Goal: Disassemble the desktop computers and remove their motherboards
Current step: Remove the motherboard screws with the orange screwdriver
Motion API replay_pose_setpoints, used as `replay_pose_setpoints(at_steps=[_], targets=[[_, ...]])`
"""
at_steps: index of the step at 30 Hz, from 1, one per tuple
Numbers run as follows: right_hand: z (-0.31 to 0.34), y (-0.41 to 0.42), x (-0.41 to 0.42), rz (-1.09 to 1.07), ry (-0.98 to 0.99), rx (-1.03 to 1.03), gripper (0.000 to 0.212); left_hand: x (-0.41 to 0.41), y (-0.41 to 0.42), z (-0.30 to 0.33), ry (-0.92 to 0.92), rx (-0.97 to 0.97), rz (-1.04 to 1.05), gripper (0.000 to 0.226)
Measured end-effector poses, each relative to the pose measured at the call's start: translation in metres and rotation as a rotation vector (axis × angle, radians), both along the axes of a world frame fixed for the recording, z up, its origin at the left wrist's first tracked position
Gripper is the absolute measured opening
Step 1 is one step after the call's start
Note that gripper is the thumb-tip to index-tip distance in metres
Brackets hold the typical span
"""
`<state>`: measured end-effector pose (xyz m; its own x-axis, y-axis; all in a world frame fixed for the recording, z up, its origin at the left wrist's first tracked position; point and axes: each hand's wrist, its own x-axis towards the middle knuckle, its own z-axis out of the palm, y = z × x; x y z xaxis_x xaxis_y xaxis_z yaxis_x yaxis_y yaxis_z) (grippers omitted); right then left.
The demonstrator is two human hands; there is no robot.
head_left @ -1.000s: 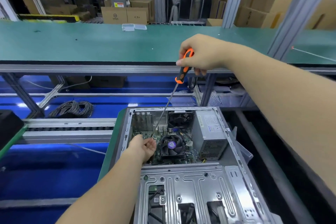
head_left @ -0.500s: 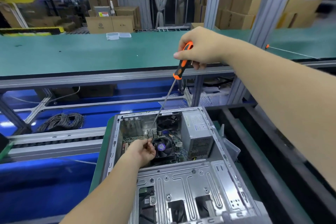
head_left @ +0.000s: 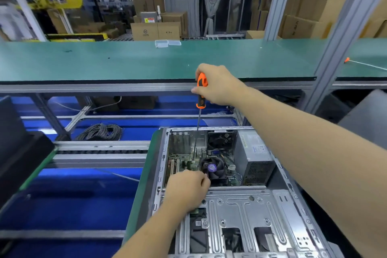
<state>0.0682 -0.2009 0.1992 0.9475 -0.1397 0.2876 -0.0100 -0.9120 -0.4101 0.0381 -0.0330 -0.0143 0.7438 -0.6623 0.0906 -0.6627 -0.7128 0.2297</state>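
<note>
A: How far along is this one?

B: Early to middle, I'd judge. The computer case [head_left: 240, 205] lies on its side on a green pallet [head_left: 144, 174] with the side panel off, so the inside is open. But the power supply [head_left: 254, 156] is in its corner, the rear fan [head_left: 219, 139] is mounted, and the CPU cooler [head_left: 213, 168] sits on the motherboard [head_left: 184, 162], which is down on the case floor at the far left of the opening.

A: So the board isn't free?

B: Not by the look of it. The right hand [head_left: 217, 86] is wrapped round the orange handle of a long screwdriver [head_left: 200, 92], held almost upright, its shaft running down toward the board just left of the cooler. The left hand [head_left: 186, 190] has its fingers curled at the cooler's near edge, touching the board area. Whether it pinches a screw or only steadies something, I cannot tell; the fingertips hide it.

A: What's left, then?

B: Probably the remaining board screws, the cables, then lifting the board out.

A: Room to work?

B: Open above. The green table [head_left: 125, 63] is well behind and level with the raised hand. Inside it's tighter: the drive cage [head_left: 240, 216] covers the near half, the power supply walls off the right, and the case rim [head_left: 165, 153] runs close along the board's left. The board would likely have to tilt out upward between them. The blue conveyor [head_left: 73, 205] lies to the left, beside the pallet.
</note>
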Motion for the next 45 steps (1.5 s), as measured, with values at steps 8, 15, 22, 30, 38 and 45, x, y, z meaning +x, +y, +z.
replay_pose_setpoints(at_steps=[8,15,22,30,38,45], targets=[[-0.031,0.039,0.028,0.006,-0.006,0.025,0.028,0.0,0.005,-0.01,-0.101,-0.116,0.066,0.041],[-0.044,0.045,0.039,0.01,0.0,0.008,0.028,0.002,0.005,-0.012,-0.056,-0.134,0.113,0.042],[-0.05,0.043,0.044,-0.005,-0.006,0.002,0.029,0.003,0.004,-0.011,-0.019,-0.124,0.104,0.042],[-0.048,0.042,0.046,-0.007,0.007,-0.023,0.031,0.004,0.004,-0.012,0.003,-0.136,0.094,0.042],[-0.047,0.043,0.048,-0.002,0.013,-0.029,0.033,0.003,0.004,-0.011,0.008,-0.143,0.097,0.042],[-0.031,0.047,0.054,-0.062,0.14,-0.237,0.036,0.002,0.004,-0.01,0.01,-0.141,0.086,0.042]])
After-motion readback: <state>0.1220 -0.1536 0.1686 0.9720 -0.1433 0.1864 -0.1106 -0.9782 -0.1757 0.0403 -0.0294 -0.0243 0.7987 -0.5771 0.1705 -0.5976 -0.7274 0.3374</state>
